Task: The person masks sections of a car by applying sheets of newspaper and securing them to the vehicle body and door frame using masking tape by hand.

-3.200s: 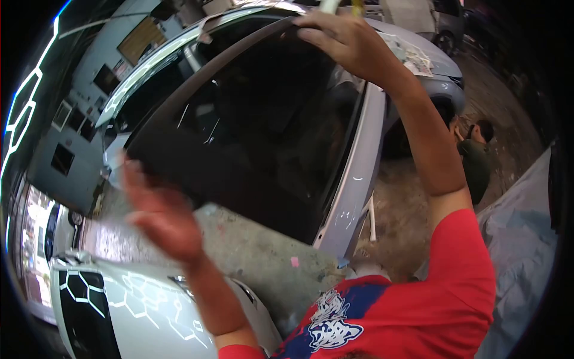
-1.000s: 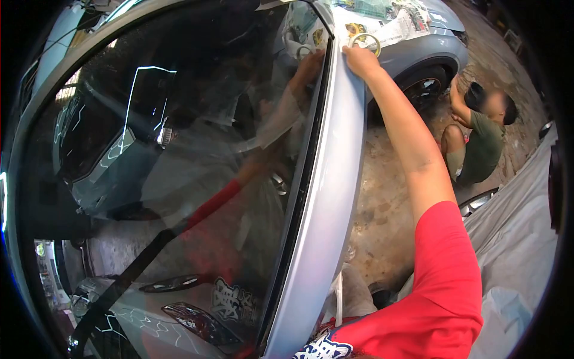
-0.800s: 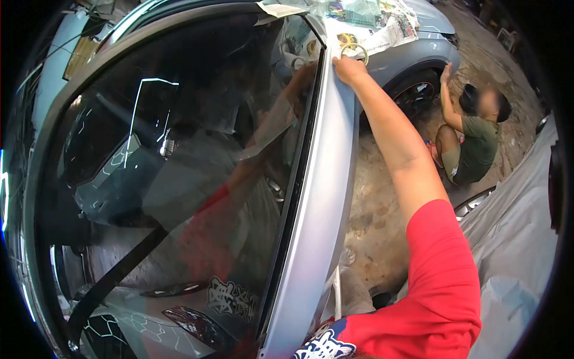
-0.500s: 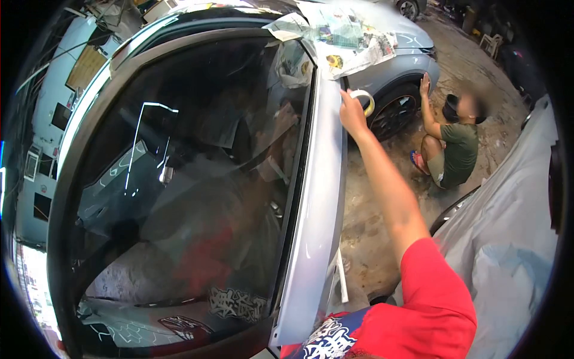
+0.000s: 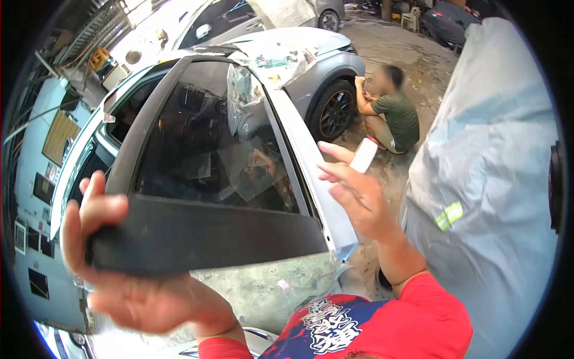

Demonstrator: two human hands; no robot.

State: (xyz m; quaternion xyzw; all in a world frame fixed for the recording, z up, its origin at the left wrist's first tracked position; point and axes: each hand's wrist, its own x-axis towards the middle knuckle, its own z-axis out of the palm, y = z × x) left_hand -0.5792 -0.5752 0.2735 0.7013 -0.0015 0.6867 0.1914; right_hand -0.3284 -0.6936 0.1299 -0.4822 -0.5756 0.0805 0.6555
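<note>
The car door (image 5: 344, 230) stands in front of me, with its dark window (image 5: 209, 143) and the black end of its frame (image 5: 197, 236) turned toward me. At the left, my left hand (image 5: 140, 293) is curled around the rounded end of that black frame, its palm on the near side and its fingers bent over the end; motion blurs it a little. Beside the door's pale grey-blue edge is my right hand (image 5: 365, 200), fingers partly bent, with a white roll of tape (image 5: 363, 155) held at the fingers. The tape shows edge-on.
A person in a dark green shirt (image 5: 397, 113) squats beside the front wheel (image 5: 335, 107). Newspaper and plastic sheeting (image 5: 275, 63) lie by the windshield and hood. A grey cover (image 5: 478, 149) drapes a large shape on the right. Another car (image 5: 233, 27) stands behind.
The view has drawn back, and the door now shows its end toward me. My right hand has come back along the door with the tape. My left hand has come into fuller view.
</note>
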